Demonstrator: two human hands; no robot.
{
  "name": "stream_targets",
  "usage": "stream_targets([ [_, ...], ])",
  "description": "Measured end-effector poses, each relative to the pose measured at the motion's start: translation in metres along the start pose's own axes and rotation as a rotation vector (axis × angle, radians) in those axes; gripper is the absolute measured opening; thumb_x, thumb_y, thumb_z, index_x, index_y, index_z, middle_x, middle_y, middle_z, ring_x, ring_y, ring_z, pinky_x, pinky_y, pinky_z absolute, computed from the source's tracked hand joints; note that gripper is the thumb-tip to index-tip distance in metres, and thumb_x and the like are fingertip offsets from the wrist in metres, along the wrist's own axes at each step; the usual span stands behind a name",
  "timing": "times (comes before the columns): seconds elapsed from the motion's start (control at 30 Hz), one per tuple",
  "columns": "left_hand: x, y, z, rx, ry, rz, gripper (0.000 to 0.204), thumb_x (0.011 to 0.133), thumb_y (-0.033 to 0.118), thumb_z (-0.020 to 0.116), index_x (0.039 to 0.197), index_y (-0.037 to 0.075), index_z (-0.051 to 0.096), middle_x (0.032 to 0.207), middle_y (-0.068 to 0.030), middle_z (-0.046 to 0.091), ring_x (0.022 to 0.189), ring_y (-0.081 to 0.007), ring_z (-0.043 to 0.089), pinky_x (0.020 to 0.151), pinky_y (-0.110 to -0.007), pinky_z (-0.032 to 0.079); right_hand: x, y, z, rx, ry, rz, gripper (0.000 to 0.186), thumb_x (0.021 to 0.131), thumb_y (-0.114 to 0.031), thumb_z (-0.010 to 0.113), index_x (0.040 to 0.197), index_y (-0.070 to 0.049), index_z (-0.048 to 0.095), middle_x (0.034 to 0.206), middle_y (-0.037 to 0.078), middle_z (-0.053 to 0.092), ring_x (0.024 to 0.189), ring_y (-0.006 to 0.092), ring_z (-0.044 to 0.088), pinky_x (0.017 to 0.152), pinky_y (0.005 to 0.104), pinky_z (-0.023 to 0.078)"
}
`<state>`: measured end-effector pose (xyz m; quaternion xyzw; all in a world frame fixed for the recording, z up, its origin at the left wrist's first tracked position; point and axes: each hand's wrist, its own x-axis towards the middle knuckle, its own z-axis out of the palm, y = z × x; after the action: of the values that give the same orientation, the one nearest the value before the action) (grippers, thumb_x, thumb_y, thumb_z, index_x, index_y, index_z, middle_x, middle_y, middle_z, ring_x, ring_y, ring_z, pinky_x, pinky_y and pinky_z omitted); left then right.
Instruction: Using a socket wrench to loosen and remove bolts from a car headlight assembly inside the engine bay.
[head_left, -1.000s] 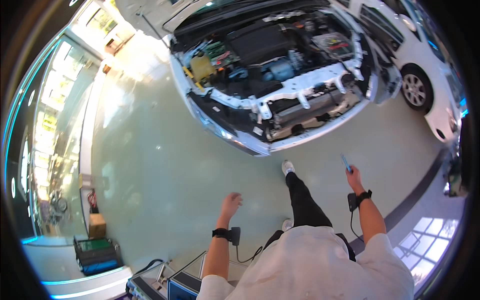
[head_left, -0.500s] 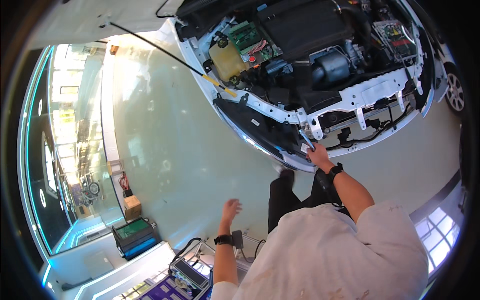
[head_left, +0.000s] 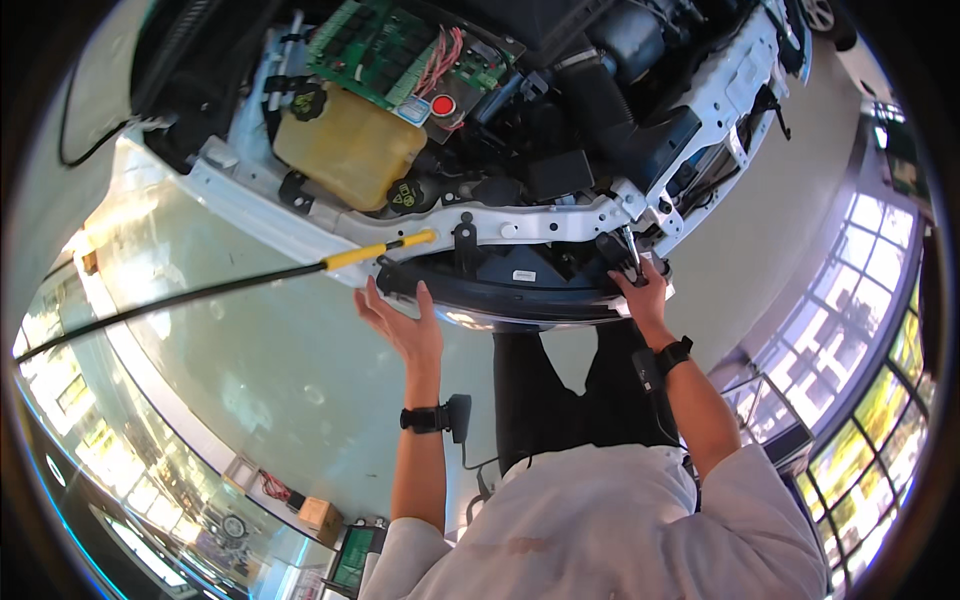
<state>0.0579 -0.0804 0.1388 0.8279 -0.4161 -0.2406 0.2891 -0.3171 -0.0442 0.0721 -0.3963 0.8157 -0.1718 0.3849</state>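
Note:
My right hand [head_left: 643,298] is closed around a slim, shiny wrench-like tool [head_left: 630,243] at the front of an open engine bay. The tool stands up from my fingers towards the white front frame [head_left: 545,224]; its exact kind and its tip are hard to make out. Just below my hand runs the dark headlight [head_left: 480,291] with its chrome edge. My left hand [head_left: 403,325] is open, fingers spread and pointing up, beside the left end of that headlight. Whether its fingertips touch the car cannot be told.
A hood prop rod [head_left: 250,287] with a yellow end slants across the left, up to the frame. Behind the frame sit a yellowish fluid tank [head_left: 348,150], a green circuit board [head_left: 370,55] and a red button [head_left: 442,105]. A cardboard box [head_left: 320,520] stands at the lower left.
My body has turned and come closer to the car's left front corner. My left hand has risen from low beside me to the headlight. My right hand keeps hold of the tool.

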Motion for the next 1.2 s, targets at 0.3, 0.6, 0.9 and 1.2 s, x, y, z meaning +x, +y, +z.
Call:
stream_targets([
  [0.3, 0.009, 0.012, 0.015, 0.492, -0.122, 0.562, 0.041, 0.083, 0.024, 0.068, 0.119, 0.008, 0.058, 0.141, -0.0172, 0.044, 0.138, -0.0475, 0.026, 0.112, -0.066, 0.015, -0.001, -0.027, 0.043, -0.049, 0.190, -0.115, 0.049, 0.074, -0.017, 0.085, 0.117, -0.003, 0.066, 0.102, 0.014, 0.072, 0.090, 0.0253, 0.071, 0.078, 0.0344, 0.054],
  [0.6, 0.022, -0.007, 0.020, 0.530, -0.066, 0.564, 0.038, 0.089, 0.022, 0.060, 0.119, 0.000, 0.056, 0.140, -0.0233, 0.043, 0.135, -0.0485, 0.030, 0.110, -0.062, 0.020, 0.008, -0.019, 0.046, -0.090, 0.200, -0.344, 0.055, 0.072, 0.001, 0.080, 0.124, -0.004, 0.062, 0.098, 0.011, 0.070, 0.069, 0.0153, 0.066, 0.065, 0.0277, 0.052],
  [0.9, 0.034, -0.014, 0.027, 0.533, 0.079, 0.499, 0.042, 0.093, 0.019, 0.051, 0.128, -0.005, 0.048, 0.144, -0.0286, 0.039, 0.137, -0.0466, 0.032, 0.113, -0.062, 0.015, 0.013, -0.020, 0.054, 0.027, 0.245, -0.221, 0.054, 0.074, 0.002, 0.081, 0.124, -0.001, 0.061, 0.105, 0.012, 0.069, 0.074, 0.0134, 0.068, 0.067, 0.0259, 0.053],
  [1.2, 0.035, -0.016, 0.028, 0.508, 0.068, 0.506, 0.038, 0.090, 0.020, 0.051, 0.119, -0.005, 0.050, 0.144, -0.0293, 0.042, 0.135, -0.0542, 0.032, 0.109, -0.064, 0.019, 0.021, 0.003, 0.035, 0.133, 0.119, -0.210, 0.058, 0.072, 0.005, 0.081, 0.126, 0.000, 0.059, 0.112, 0.012, 0.069, 0.084, 0.0143, 0.068, 0.069, 0.0273, 0.054],
])
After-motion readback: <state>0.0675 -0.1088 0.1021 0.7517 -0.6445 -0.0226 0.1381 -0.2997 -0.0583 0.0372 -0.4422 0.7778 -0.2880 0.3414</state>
